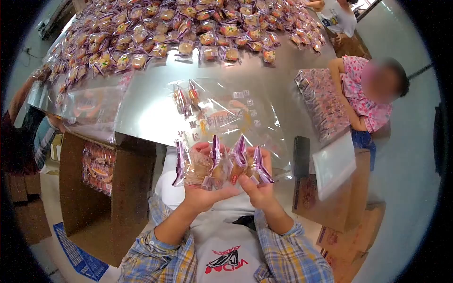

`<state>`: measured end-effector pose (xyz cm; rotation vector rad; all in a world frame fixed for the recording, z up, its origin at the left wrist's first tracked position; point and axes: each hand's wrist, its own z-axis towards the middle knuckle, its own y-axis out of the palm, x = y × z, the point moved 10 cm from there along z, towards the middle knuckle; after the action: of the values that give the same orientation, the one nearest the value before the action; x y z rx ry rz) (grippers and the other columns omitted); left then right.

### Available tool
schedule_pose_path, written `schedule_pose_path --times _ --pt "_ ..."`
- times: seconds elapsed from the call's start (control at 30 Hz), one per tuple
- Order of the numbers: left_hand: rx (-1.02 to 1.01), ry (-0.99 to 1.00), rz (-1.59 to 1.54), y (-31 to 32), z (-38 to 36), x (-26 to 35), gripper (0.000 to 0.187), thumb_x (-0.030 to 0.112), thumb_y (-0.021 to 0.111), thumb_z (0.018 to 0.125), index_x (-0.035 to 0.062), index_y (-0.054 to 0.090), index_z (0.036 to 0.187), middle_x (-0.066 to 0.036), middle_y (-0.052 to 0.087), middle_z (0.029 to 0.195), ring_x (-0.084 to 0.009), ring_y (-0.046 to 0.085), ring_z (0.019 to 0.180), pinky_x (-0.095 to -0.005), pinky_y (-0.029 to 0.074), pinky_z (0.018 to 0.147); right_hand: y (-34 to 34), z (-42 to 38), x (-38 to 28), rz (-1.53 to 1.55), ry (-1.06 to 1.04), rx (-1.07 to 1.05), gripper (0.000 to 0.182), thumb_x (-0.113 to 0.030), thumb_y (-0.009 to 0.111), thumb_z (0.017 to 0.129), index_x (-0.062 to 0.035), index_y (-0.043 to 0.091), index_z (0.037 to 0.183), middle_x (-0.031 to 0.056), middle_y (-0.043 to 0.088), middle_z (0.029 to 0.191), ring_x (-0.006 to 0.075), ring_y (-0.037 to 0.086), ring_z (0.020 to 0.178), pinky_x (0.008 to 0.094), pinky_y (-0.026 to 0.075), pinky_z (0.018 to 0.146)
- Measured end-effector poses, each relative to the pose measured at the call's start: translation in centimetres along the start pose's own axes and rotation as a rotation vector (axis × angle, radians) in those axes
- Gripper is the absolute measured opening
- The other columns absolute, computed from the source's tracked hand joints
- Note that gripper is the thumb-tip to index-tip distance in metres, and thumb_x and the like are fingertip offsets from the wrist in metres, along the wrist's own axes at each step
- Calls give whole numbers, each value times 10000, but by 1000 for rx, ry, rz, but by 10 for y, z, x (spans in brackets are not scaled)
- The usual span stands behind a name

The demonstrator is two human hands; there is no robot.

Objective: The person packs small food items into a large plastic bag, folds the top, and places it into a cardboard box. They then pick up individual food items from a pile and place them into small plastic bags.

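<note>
My left hand (206,195) and my right hand (262,192) are closed from either side around a row of individually wrapped small cakes (198,170), just in front of the table edge. The clear wrappers have purple crimped ends that stick upward. My thumbs press on the near side of the row, and the fingers go behind it. Right beyond my hands, a large clear printed plastic bag (226,120) lies flat on the metal table (146,94). Two more wrapped cakes (186,100) stand at the bag's far left part.
A big heap of wrapped cakes (184,28) covers the far table. At left is an open cardboard box (132,203) with a filled bag (99,167) inside. A person (365,89) leans at right by another filled bag (323,101). Clear bags (334,165) hang at the right edge.
</note>
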<state>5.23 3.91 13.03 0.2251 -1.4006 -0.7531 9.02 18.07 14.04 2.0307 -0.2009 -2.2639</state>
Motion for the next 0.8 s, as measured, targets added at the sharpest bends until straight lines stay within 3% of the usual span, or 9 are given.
schedule_pose_path --times 0.17,0.27,0.33,0.43,0.47,0.57,0.6,0.7,0.8 --pt "-22 -159 -27 4 -8 -10 849 -76 886 741 105 319 1346 -149 540 1426 -218 571 1292 -396 497 1081 15 -17 8 166 11 -158 738 -58 641 954 -27 191 1537 138 377 1518 218 402 1419 410 336 1180" --pt "-34 -115 198 -4 -14 -9 794 -105 848 758 103 348 1339 -139 576 1350 -221 593 1252 -393 520 1052 0 -36 33 226 195 -140 921 46 620 840 -66 122 1607 95 338 1577 218 335 1482 400 296 1206" --pt "133 -187 -21 -30 -16 -20 781 -118 838 750 98 367 1334 -124 588 1309 -217 599 1236 -394 527 1040 7 -39 31 279 281 -127 1018 92 609 768 -88 122 1644 51 320 1604 212 303 1510 363 281 1206" --pt "224 -248 -176 -44 -21 -28 781 -132 834 730 99 389 1328 -106 595 1259 -215 611 1196 -412 537 1026 10 -21 4 -350 -10 -238 934 98 595 818 -77 181 1636 64 306 1612 220 321 1510 348 329 1171" --pt "206 -233 -143 -50 -24 -33 786 -128 838 729 105 387 1330 -107 595 1257 -216 615 1185 -412 538 1023 6 -31 19 57 189 -200 897 83 690 846 -67 246 1610 91 359 1579 238 396 1464 363 400 1128" --pt "132 -144 -89 -44 -28 -26 828 -115 846 730 133 347 1342 -122 574 1287 -216 588 1213 -413 516 1043 -12 -30 22 114 73 -23 891 34 828 812 -52 314 1535 107 454 1505 224 499 1367 380 468 1078" --pt "130 -118 -101 -40 -28 -22 837 -114 847 730 137 336 1343 -126 566 1298 -215 577 1228 -411 507 1054 -24 -29 28 190 153 86 883 12 910 744 -48 367 1438 113 540 1402 211 569 1269 392 499 1052" --pt "184 -71 -46 -43 -34 -22 839 -110 844 745 141 293 1325 -145 521 1343 -218 545 1265 -402 468 1090 -62 -36 33 -88 168 445 795 18 895 763 -56 388 1371 121 573 1331 196 597 1205 392 516 1020" --pt "194 -44 128 -38 -38 -21 831 -65 858 765 118 240 1291 -165 495 1356 -218 549 1257 -382 467 1075 -47 -32 30 -158 115 374 761 -46 821 865 -51 353 1466 119 570 1310 207 586 1205 388 474 1066"
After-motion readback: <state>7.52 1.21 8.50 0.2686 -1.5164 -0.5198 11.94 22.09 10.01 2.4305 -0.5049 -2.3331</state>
